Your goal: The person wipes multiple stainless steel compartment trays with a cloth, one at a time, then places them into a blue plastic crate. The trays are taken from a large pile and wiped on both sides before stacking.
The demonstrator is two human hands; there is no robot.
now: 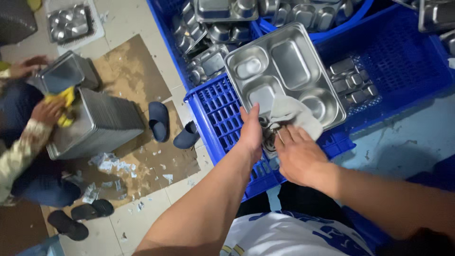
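A: Two hands at work over one steel tray, logged as follows. My left hand has its fingers closed on the tray's near edge, thumb on top, tilting the tray up toward me. It rests on the rim of the blue crate.

B: And the right?

A: My right hand has its fingers curled round a grey cloth, pressed against the tray's lower right corner, beside a round compartment. How tight the hold is, I cannot tell; the fingertips are hidden under the cloth.

B: Advice for the wipe?

A: In my judgement: keep the left grip firm so the tray does not slide off the rim, and work the cloth into each compartment's corners, where residue would collect.

B: Other entries?

A: More trays loose in the crate behind. To the left, a co-worker's hand with a yellow cloth on a stack of trays. Dark slippers on cardboard.
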